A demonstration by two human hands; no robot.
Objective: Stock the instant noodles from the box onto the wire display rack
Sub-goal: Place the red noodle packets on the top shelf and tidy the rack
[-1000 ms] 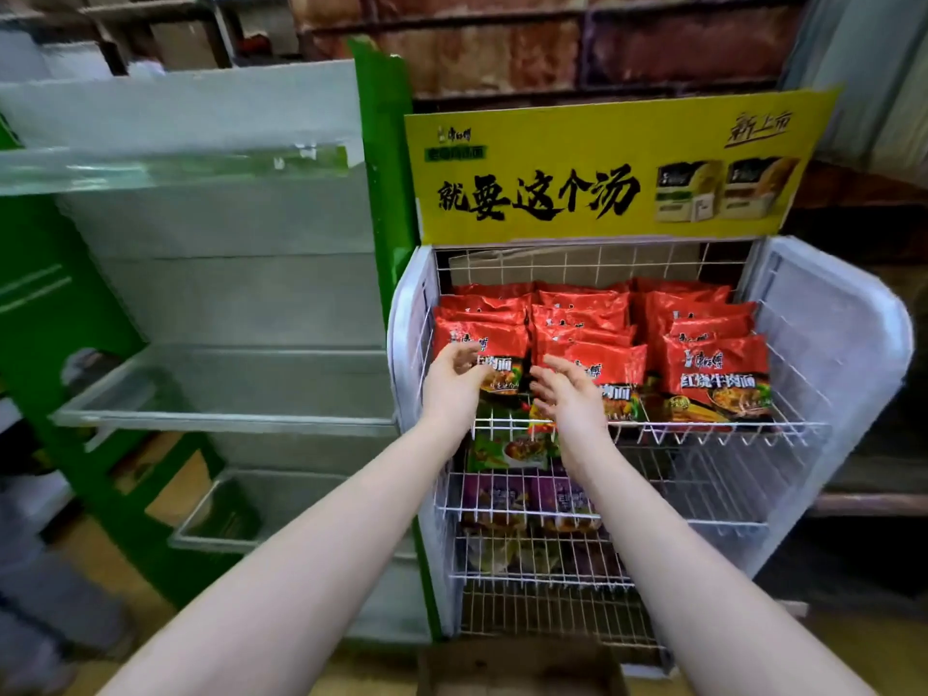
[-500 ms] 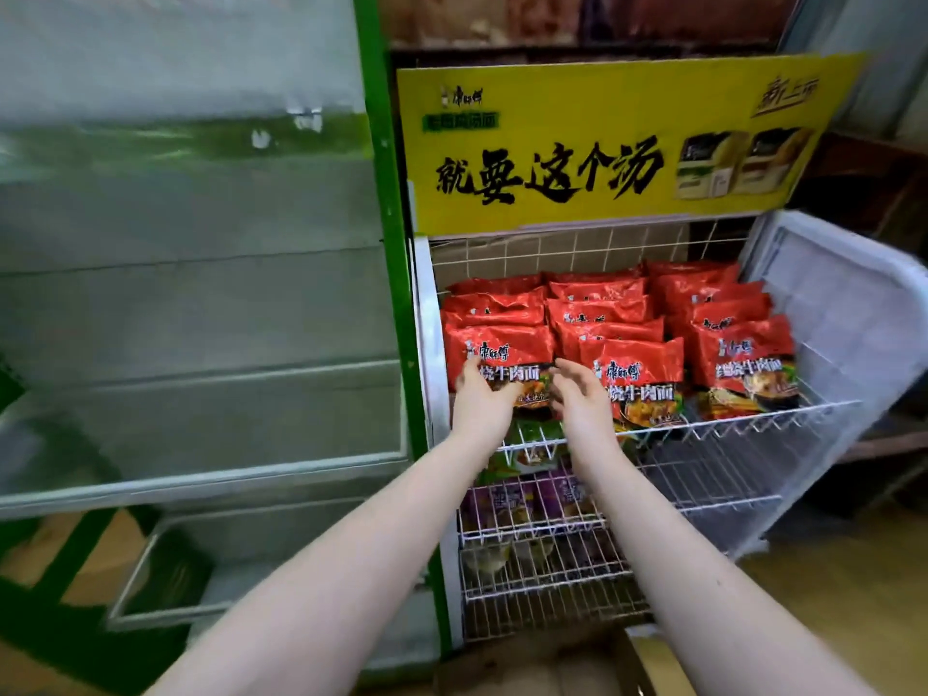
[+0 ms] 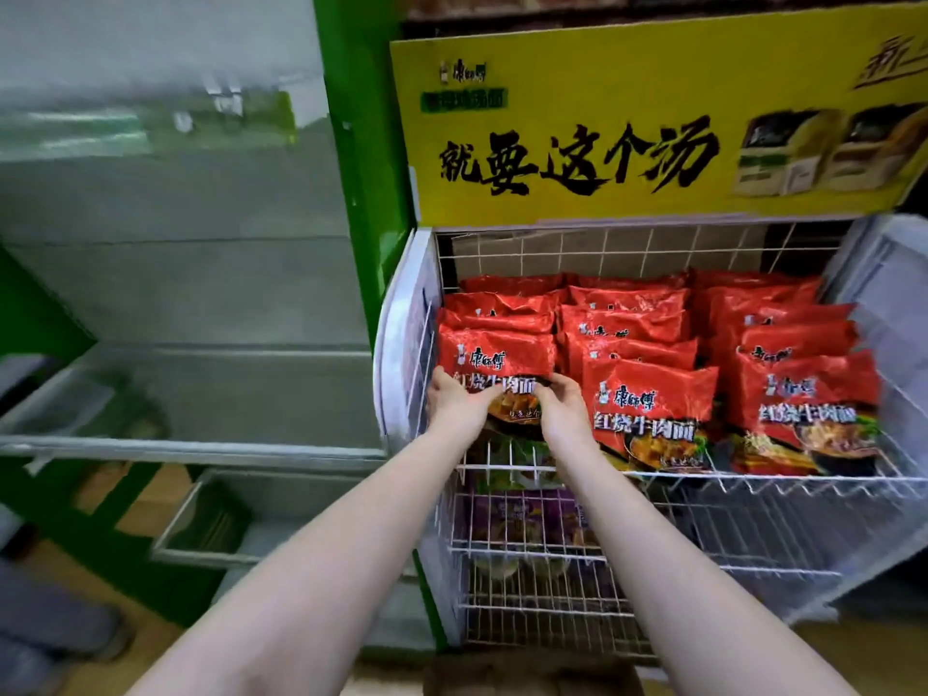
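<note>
Both hands gripped one red noodle pack [image 3: 494,356] low down, the left hand [image 3: 454,404] on its left side, the right hand [image 3: 562,406] on its right. The pack stood at the front left of the top shelf of the wire rack [image 3: 753,475], mid-frame, beside more red packs [image 3: 653,409]. One shelf lower lay purple packs [image 3: 522,517]. A yellow sign [image 3: 653,67] stood above.

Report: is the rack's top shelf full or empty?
Nearly full: red noodle packs fill three columns, back to front rim of the top shelf. Left hand and right hand grip the front-left pack.
</note>
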